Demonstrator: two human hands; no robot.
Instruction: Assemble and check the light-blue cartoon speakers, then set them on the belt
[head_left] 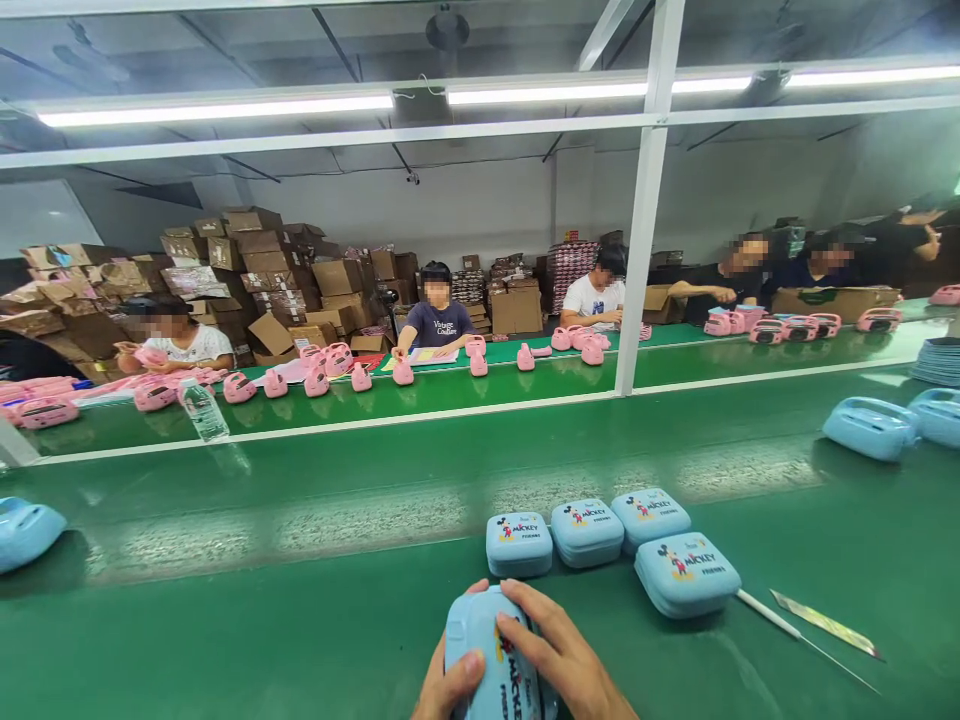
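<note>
Low in the middle, both hands are around a light blue case [480, 640] with a Mickey print, its lettering turned sideways. My left hand [444, 680] grips it from the left, thumb on the printed face. My right hand [559, 650] wraps the right side, fingers resting over the top end. Just beyond lie several like blue cases, printed faces up: one at the left [519, 545], one beside it [587, 533], one behind [651, 518] and a nearer one [686, 575]. The lower end of the held case is cut off by the frame.
On the green worktop [300, 620] lie a thin white-handled tool [772, 612] and a yellowish strip [825, 622]. Blue handled shells [870, 428] stand at right. Past a white post [649, 220], co-workers sit at a line of pink items [403, 371], near a clear bottle [202, 408].
</note>
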